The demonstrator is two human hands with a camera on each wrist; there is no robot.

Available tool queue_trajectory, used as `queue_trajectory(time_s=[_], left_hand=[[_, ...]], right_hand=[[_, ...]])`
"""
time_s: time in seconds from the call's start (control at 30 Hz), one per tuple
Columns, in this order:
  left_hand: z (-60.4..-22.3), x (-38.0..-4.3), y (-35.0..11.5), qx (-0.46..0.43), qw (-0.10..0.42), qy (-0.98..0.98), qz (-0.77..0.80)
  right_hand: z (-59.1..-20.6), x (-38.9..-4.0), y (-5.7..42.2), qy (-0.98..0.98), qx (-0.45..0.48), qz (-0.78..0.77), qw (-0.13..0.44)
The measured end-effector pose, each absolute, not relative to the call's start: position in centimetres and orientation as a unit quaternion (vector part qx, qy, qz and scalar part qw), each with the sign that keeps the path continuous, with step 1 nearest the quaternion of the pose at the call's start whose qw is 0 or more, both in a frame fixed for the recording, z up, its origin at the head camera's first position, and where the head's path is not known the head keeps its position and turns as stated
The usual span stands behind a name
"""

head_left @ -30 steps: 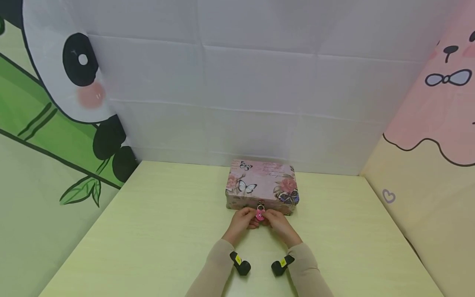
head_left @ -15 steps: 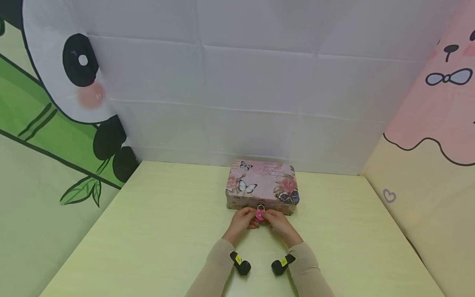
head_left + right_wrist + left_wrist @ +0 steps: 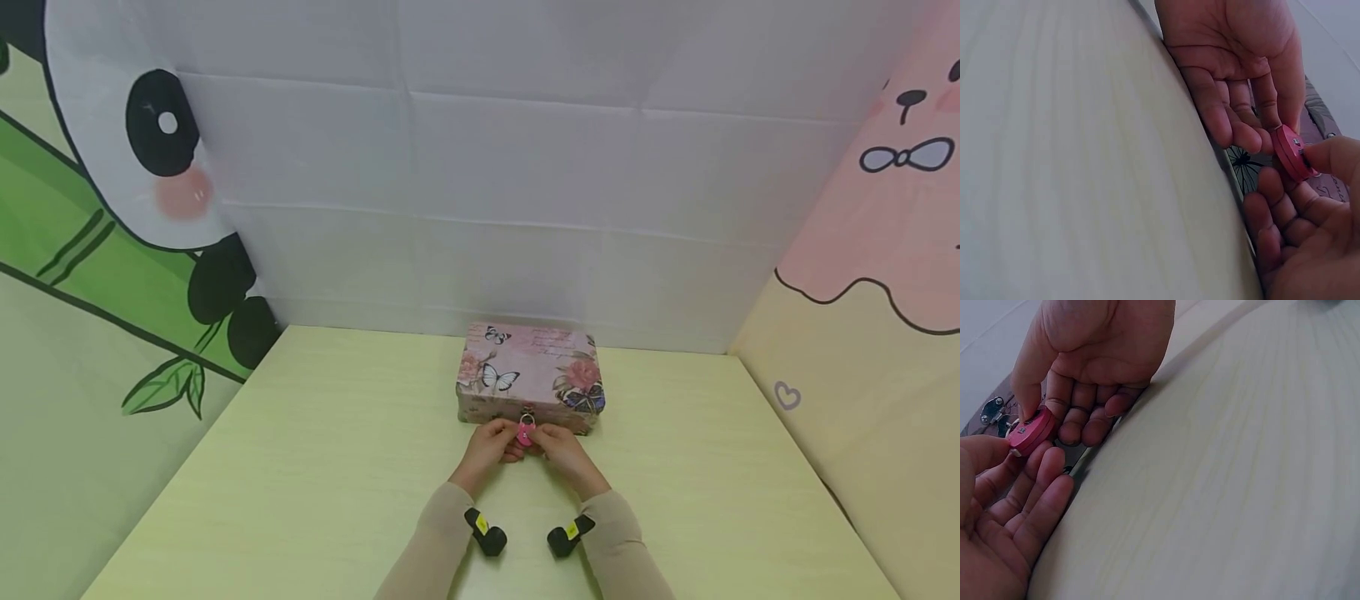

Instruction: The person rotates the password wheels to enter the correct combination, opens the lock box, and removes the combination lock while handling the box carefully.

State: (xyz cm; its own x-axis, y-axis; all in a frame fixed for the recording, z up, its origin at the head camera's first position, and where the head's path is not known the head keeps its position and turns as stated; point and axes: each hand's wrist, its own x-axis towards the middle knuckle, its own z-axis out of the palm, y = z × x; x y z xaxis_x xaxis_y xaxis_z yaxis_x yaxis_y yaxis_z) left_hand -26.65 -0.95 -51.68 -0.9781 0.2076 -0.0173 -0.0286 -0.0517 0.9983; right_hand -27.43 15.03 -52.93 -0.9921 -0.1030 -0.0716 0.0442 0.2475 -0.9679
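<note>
A pink padlock (image 3: 526,434) with small number dials hangs by its shackle at the front latch of a flowered, butterfly-printed box (image 3: 528,362). My left hand (image 3: 483,450) pinches the padlock's left side between thumb and fingers. From the other side my right hand (image 3: 567,460) pinches it too, its thumb right at the dials. In the left wrist view, part of the dials shows on the padlock (image 3: 1036,432), and the metal latch (image 3: 992,411) lies behind it. The right wrist view has the padlock (image 3: 1291,152) between both sets of fingertips.
The box stands at the back of a pale wooden table (image 3: 337,467), close to a white cloth backdrop (image 3: 510,167). Printed cloth walls rise at left and right. Each forearm wears a black wrist device (image 3: 487,533).
Both hands stay on the padlock with hardly any movement. The box has not moved.
</note>
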Motion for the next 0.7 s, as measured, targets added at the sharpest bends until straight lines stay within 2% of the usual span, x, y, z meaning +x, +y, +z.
queue_trajectory(time_s=[0.23, 0.43, 0.7], left_hand=[[-52.0, -26.8, -1.0, 0.066, 0.086, 0.684, 0.721], [-51.9, -26.8, -1.0, 0.064, 0.086, 0.687, 0.718], [-51.8, -26.8, -1.1, 0.066, 0.087, 0.687, 0.718]], right_hand=[[-52.5, -27.1, 14.8, 0.782, -0.017, -0.62, 0.055], [-50.6, -25.9, 14.4, 0.783, -0.025, -0.62, 0.051], [-52.9, -27.3, 14.8, 0.794, -0.017, -0.605, 0.049]])
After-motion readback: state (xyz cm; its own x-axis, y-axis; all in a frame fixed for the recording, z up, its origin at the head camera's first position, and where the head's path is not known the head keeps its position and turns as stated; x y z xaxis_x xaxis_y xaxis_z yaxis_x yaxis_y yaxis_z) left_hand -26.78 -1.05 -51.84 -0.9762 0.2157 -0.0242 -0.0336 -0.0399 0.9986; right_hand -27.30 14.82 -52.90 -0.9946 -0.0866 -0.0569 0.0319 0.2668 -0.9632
